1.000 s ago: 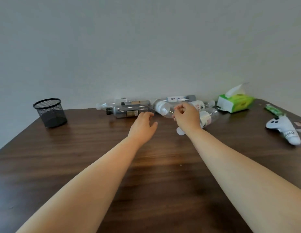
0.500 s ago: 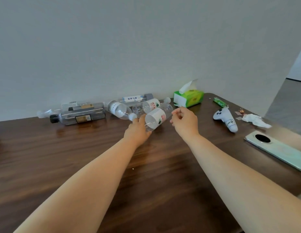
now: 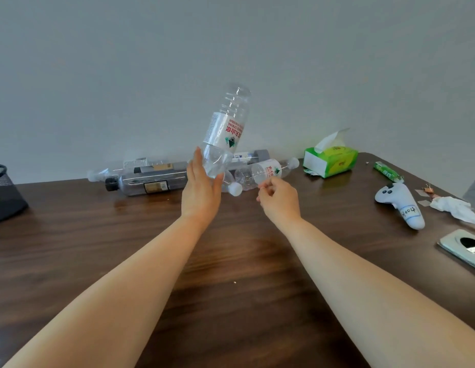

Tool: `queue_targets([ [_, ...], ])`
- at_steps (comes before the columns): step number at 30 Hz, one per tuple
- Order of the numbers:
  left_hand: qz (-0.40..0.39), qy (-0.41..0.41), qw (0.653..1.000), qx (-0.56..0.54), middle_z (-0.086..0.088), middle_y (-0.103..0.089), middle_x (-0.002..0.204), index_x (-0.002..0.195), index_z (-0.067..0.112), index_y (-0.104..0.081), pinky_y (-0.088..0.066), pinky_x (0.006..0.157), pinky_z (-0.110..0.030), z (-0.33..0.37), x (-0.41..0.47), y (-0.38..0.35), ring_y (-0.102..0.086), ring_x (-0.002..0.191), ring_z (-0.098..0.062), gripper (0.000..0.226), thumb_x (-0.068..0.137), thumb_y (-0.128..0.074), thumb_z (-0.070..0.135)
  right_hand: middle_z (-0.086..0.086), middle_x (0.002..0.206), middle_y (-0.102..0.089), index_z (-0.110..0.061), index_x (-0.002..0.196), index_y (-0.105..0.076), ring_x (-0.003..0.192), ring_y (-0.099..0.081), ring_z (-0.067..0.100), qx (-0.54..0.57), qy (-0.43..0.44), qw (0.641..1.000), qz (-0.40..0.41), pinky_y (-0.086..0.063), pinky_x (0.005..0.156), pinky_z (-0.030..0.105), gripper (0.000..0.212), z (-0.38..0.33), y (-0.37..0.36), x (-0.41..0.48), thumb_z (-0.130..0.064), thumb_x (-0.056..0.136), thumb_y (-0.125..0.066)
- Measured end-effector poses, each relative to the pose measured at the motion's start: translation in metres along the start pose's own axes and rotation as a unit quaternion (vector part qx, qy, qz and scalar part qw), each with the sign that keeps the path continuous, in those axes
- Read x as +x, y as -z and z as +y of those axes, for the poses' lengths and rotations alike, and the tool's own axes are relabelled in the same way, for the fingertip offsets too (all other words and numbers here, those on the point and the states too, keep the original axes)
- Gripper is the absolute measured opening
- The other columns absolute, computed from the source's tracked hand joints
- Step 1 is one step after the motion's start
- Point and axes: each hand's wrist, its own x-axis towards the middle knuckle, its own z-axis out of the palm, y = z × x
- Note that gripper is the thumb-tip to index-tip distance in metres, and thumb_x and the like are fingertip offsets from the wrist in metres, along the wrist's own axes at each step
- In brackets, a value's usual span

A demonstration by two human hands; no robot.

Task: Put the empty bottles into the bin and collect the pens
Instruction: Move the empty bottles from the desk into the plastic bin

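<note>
Brown wood makes the table (image 3: pixel 231 261), and two bare arms reach out over it. The green tissue box (image 3: pixel 329 162) sits at the back of the table. A shiny phone (image 3: pixel 464 247) and a soft white toy (image 3: pixel 401 205) lie nearer than the box, off to its right.

The right hand (image 3: pixel 280 200) is left of the box and nearer. Its fingers are curled in with the tips close together. I cannot tell if they pinch anything.

The left hand (image 3: pixel 200 192) is farther left of the box. It holds a clear bottle (image 3: pixel 225 128) between thumb and fingers, near the neck. The bottle is lifted and upside down, tilted, with its white cap (image 3: pixel 235 189) at the bottom, between the two hands.

More empty bottles lie by the wall, left of the box: a small clear one (image 3: pixel 268 170) just past the right hand's fingertips, then a long dark one (image 3: pixel 148 180). The black mesh bin (image 3: pixel 4 192) stands far left of the box.
</note>
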Motion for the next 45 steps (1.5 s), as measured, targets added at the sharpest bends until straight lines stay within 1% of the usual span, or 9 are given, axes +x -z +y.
queue_targets([
  [3,0.020,0.012,1.000,0.000,-0.006,-0.016,0.156,0.149,0.017,-0.003,-0.044,0.088,-0.045,-0.016,0.008,0.016,-0.046,0.127,-0.031,0.068,0.096,-0.044,0.030,0.002,0.092,-0.064,-0.015,0.100,-0.061,0.088,-0.060,0.019,-0.051,0.043,0.997,-0.042,-0.051,0.077,0.032,0.015,-0.017,-0.027,0.010,-0.015,0.089,-0.051],
  [9,0.042,0.029,0.999,0.010,-0.005,-0.019,0.154,0.149,0.017,-0.004,-0.043,0.092,-0.043,-0.050,0.020,0.047,-0.045,0.128,-0.029,0.069,0.095,-0.045,0.032,0.012,0.134,-0.049,-0.011,0.130,-0.045,0.123,-0.046,0.030,-0.231,0.166,0.954,-0.098,-0.042,0.095,0.039,0.046,-0.050,-0.080,0.040,-0.016,0.086,-0.056],
  [14,0.043,0.039,0.998,0.018,-0.001,-0.020,0.155,0.149,0.020,-0.004,-0.041,0.097,-0.042,-0.073,0.020,0.069,-0.041,0.132,-0.024,0.069,0.095,-0.045,0.034,0.021,0.156,-0.011,-0.015,0.148,-0.014,0.143,-0.016,0.036,-0.382,0.107,0.907,-0.141,-0.020,0.115,0.042,0.079,-0.054,-0.118,0.054,-0.023,0.085,-0.061],
  [19,0.024,0.047,0.998,0.020,0.002,-0.023,0.153,0.149,0.024,-0.005,-0.041,0.097,-0.039,-0.091,0.014,0.087,-0.048,0.125,-0.023,0.069,0.095,-0.047,0.032,0.018,0.147,-0.031,-0.017,0.149,-0.007,0.134,-0.028,0.034,-0.458,0.032,0.882,-0.108,-0.028,0.106,0.040,0.090,-0.056,-0.134,0.052,-0.032,0.081,-0.064],
  [25,0.034,0.049,0.998,0.016,0.000,-0.021,0.154,0.149,0.024,-0.003,-0.042,0.095,-0.040,-0.100,0.000,0.111,-0.053,0.118,-0.026,0.069,0.095,-0.046,0.032,0.018,0.141,-0.031,-0.019,0.148,-0.005,0.124,-0.042,0.039,-0.245,-0.057,0.966,-0.064,-0.043,0.093,0.043,0.085,-0.069,-0.134,0.035,-0.031,0.085,-0.060],
  [29,0.066,0.045,0.997,0.009,-0.001,-0.023,0.152,0.149,0.024,-0.003,-0.042,0.095,-0.041,-0.098,-0.011,0.137,-0.050,0.122,-0.025,0.068,0.096,-0.045,0.033,0.015,0.140,-0.034,-0.022,0.147,-0.010,0.118,-0.052,0.037,-0.072,0.028,0.997,0.006,-0.047,0.090,0.042,0.082,-0.098,-0.133,0.016,-0.033,0.085,-0.062],
  [37,0.164,0.050,0.985,0.024,-0.002,-0.026,0.151,0.149,0.019,-0.005,-0.039,0.088,-0.030,-0.115,-0.058,0.236,-0.054,0.114,-0.019,0.069,0.095,-0.047,0.032,0.004,0.139,-0.044,-0.022,0.145,-0.021,0.122,-0.050,0.020,0.131,0.164,0.974,-0.089,-0.043,0.087,0.028,0.082,-0.198,-0.193,-0.065,-0.032,0.079,-0.069],
  [41,0.234,0.078,0.967,0.068,-0.005,-0.026,0.149,0.149,0.020,-0.005,-0.048,0.089,-0.040,-0.144,-0.099,0.314,-0.058,0.106,-0.024,0.069,0.095,-0.047,0.031,0.000,0.135,-0.049,-0.023,0.142,-0.024,0.092,-0.058,-0.001,0.174,0.180,0.953,-0.171,-0.041,0.076,0.017,0.077,-0.247,-0.242,-0.122,-0.033,0.080,-0.069],
  [45,0.293,0.130,0.940,0.115,-0.004,-0.028,0.148,0.148,0.017,-0.007,-0.048,0.085,-0.039,-0.180,-0.150,0.392,-0.053,0.085,-0.012,0.069,0.095,-0.048,0.030,-0.001,0.135,-0.049,-0.023,0.140,-0.027,0.108,-0.054,0.013,0.181,0.192,0.915,-0.307,-0.042,0.088,0.025,0.077,-0.292,-0.302,-0.188,-0.028,0.078,-0.072],
])
